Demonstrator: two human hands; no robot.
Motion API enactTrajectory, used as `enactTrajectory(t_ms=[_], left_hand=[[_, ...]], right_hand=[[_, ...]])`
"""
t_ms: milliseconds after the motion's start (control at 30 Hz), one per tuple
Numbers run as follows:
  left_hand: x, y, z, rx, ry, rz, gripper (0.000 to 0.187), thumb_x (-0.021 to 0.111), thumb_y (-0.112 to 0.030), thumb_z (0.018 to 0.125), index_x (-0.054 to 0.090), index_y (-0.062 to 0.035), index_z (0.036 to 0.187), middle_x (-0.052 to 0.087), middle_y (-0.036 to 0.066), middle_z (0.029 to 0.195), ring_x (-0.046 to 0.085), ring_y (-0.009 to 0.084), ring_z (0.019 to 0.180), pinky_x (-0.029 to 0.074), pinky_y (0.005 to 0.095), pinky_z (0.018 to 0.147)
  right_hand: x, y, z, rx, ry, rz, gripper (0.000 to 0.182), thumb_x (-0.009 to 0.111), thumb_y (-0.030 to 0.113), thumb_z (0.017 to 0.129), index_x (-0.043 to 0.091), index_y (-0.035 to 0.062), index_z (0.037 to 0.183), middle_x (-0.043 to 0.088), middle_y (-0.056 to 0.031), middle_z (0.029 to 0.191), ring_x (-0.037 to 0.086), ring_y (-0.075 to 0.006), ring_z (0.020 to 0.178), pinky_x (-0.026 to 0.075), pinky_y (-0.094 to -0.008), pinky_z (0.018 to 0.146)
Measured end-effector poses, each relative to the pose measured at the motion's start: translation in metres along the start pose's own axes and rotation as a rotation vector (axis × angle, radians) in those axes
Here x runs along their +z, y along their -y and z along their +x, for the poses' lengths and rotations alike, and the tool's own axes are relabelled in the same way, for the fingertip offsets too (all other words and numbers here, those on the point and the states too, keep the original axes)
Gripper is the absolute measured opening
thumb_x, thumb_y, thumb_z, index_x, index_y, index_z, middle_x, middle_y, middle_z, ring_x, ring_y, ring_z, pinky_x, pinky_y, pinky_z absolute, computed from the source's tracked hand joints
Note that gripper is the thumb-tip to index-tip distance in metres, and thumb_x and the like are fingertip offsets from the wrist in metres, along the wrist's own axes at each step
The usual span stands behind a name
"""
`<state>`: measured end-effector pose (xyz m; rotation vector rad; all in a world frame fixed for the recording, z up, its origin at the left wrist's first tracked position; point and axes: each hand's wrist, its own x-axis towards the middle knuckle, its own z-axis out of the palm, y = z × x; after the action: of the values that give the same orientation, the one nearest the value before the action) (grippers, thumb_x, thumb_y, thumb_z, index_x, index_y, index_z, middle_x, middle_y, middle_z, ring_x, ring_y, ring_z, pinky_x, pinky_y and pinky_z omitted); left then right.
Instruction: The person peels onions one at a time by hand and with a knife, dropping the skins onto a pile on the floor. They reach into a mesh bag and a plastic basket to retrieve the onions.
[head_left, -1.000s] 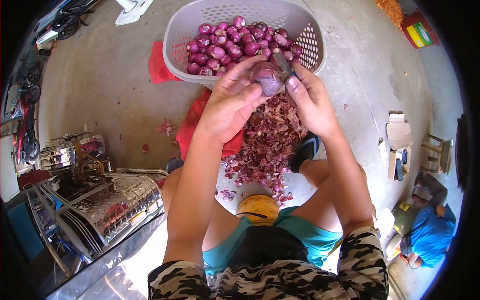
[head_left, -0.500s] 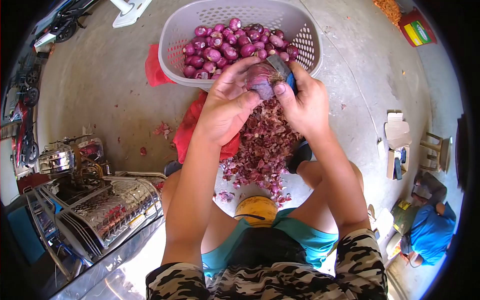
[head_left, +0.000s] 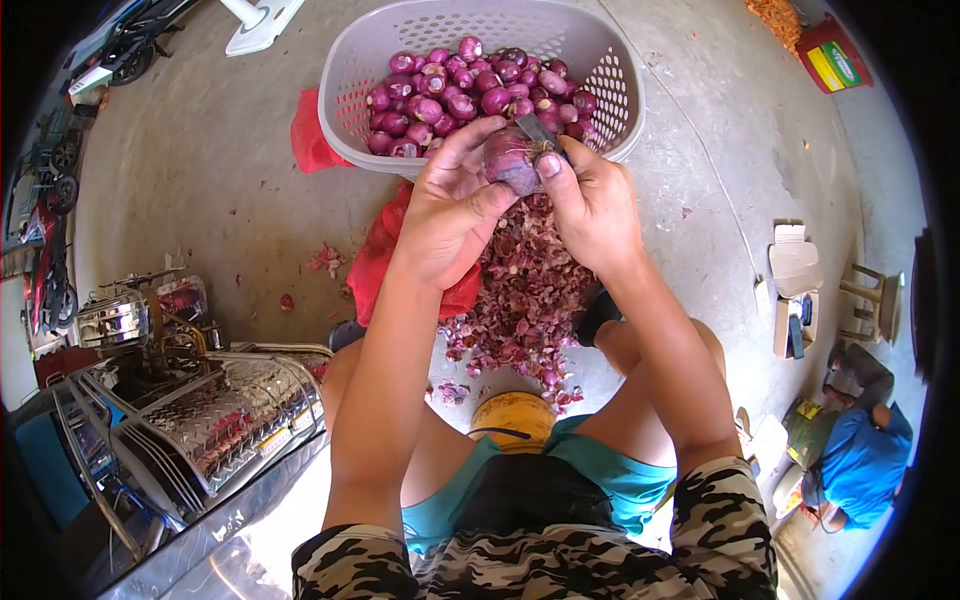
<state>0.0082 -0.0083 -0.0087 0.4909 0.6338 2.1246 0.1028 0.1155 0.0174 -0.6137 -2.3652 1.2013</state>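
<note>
A red onion (head_left: 512,162) with dull, papery skin is held up by my left hand (head_left: 452,205), its fingers closed around the left side. My right hand (head_left: 595,200) grips a knife (head_left: 538,132) with a broad grey blade; the handle is mostly hidden in the fingers. The blade lies against the onion's upper right side, and my right thumb presses near the onion's root end. Just beyond my hands, the grey plastic basket (head_left: 335,110) holds many shiny purple onions (head_left: 460,105). Below the hands, a heap of onion skins (head_left: 525,290) covers the floor.
Red mesh sacks (head_left: 375,265) lie beside the heap and the basket. A yellow round container (head_left: 515,420) is between my legs. Chromed metal bodywork (head_left: 220,420) stands at left. At right are an open cardboard box (head_left: 795,300), a wooden stool (head_left: 875,305) and another person (head_left: 865,460) in blue.
My right hand has shifted a little left with the knife, and its thumb has moved up and left over the onion. My left hand stays nearly still.
</note>
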Motion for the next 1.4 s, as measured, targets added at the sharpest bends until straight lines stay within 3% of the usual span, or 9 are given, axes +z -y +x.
enactTrajectory(t_ms=[333, 467, 633, 767, 933, 1033, 1133, 1267, 1400], left_hand=[[0.005, -0.001, 0.002, -0.060, -0.086, 0.040, 0.056, 0.066, 0.006, 0.076, 0.046, -0.0037, 0.128, 0.053, 0.010, 0.121, 0.053, 0.0197, 0.109, 0.045, 0.0359, 0.095], [0.012, 0.000, 0.008, 0.048, -0.044, 0.206, 0.052, 0.064, 0.006, 0.078, 0.046, -0.0044, 0.125, 0.053, 0.010, 0.120, 0.053, 0.0196, 0.108, 0.045, 0.0363, 0.095], [0.010, 0.001, 0.009, 0.060, -0.085, 0.165, 0.047, 0.062, 0.003, 0.080, 0.044, -0.0071, 0.122, 0.053, 0.008, 0.115, 0.054, 0.0191, 0.106, 0.045, 0.0365, 0.094], [0.007, 0.001, 0.010, 0.056, -0.138, 0.179, 0.043, 0.060, -0.009, 0.086, 0.042, -0.0095, 0.125, 0.053, 0.009, 0.117, 0.052, 0.0202, 0.110, 0.044, 0.0381, 0.094], [0.001, -0.007, 0.009, 0.032, -0.175, 0.135, 0.043, 0.061, -0.003, 0.083, 0.045, -0.0105, 0.122, 0.054, 0.006, 0.114, 0.054, 0.0175, 0.104, 0.046, 0.0336, 0.088], [0.002, -0.013, 0.011, 0.058, -0.187, 0.178, 0.042, 0.060, -0.001, 0.084, 0.045, -0.0097, 0.122, 0.054, 0.007, 0.114, 0.054, 0.0180, 0.104, 0.046, 0.0341, 0.088], [0.004, -0.019, 0.013, 0.079, -0.218, 0.213, 0.041, 0.058, 0.000, 0.084, 0.045, -0.0076, 0.122, 0.054, 0.008, 0.114, 0.054, 0.0192, 0.104, 0.045, 0.0362, 0.090], [0.005, -0.021, 0.013, 0.064, -0.282, 0.155, 0.043, 0.059, 0.003, 0.083, 0.045, -0.0044, 0.122, 0.054, 0.008, 0.113, 0.055, 0.0197, 0.104, 0.045, 0.0363, 0.093], [0.002, -0.018, 0.015, 0.129, -0.255, 0.443, 0.049, 0.066, 0.005, 0.077, 0.048, -0.0029, 0.121, 0.053, 0.008, 0.113, 0.055, 0.0171, 0.102, 0.047, 0.0315, 0.090]], right_hand=[[0.005, 0.003, -0.004, -0.050, -0.029, 0.037, 0.044, 0.047, 0.041, 0.091, 0.059, 0.0025, 0.075, 0.055, -0.0211, 0.060, 0.058, -0.0407, 0.062, 0.045, -0.0446, 0.056], [0.004, -0.004, -0.005, 0.041, -0.026, 0.181, 0.041, 0.047, 0.039, 0.092, 0.061, 0.0022, 0.082, 0.055, -0.0186, 0.060, 0.056, -0.0340, 0.057, 0.045, -0.0393, 0.056], [0.003, -0.005, -0.003, 0.051, -0.079, 0.279, 0.038, 0.046, 0.036, 0.093, 0.061, 0.0023, 0.085, 0.053, -0.0151, 0.059, 0.051, -0.0250, 0.053, 0.044, -0.0359, 0.055], [-0.004, -0.007, 0.002, -0.005, -0.008, 0.225, 0.037, 0.050, 0.036, 0.091, 0.059, 0.0015, 0.082, 0.053, -0.0153, 0.059, 0.054, -0.0257, 0.053, 0.044, -0.0369, 0.055], [-0.012, -0.020, 0.011, -0.170, 0.142, 0.029, 0.035, 0.059, 0.036, 0.085, 0.057, 0.0012, 0.081, 0.056, -0.0162, 0.061, 0.057, -0.0302, 0.055, 0.045, -0.0379, 0.055], [-0.017, -0.019, 0.012, -0.147, 0.220, 0.079, 0.035, 0.063, 0.035, 0.082, 0.056, 0.0016, 0.086, 0.057, -0.0168, 0.062, 0.057, -0.0343, 0.058, 0.045, -0.0395, 0.056], [-0.022, -0.019, 0.012, -0.182, 0.205, 0.028, 0.030, 0.061, 0.031, 0.084, 0.054, 0.0025, 0.093, 0.058, -0.0175, 0.064, 0.058, -0.0366, 0.061, 0.045, -0.0413, 0.057], [-0.014, -0.023, 0.010, -0.075, 0.161, 0.077, 0.022, 0.056, 0.026, 0.089, 0.053, 0.0050, 0.096, 0.058, -0.0189, 0.067, 0.058, -0.0384, 0.065, 0.045, -0.0428, 0.057], [-0.013, -0.012, 0.007, -0.135, 0.142, -0.018, 0.019, 0.053, 0.025, 0.091, 0.053, 0.0064, 0.094, 0.058, -0.0194, 0.067, 0.058, -0.0395, 0.067, 0.044, -0.0451, 0.057]])
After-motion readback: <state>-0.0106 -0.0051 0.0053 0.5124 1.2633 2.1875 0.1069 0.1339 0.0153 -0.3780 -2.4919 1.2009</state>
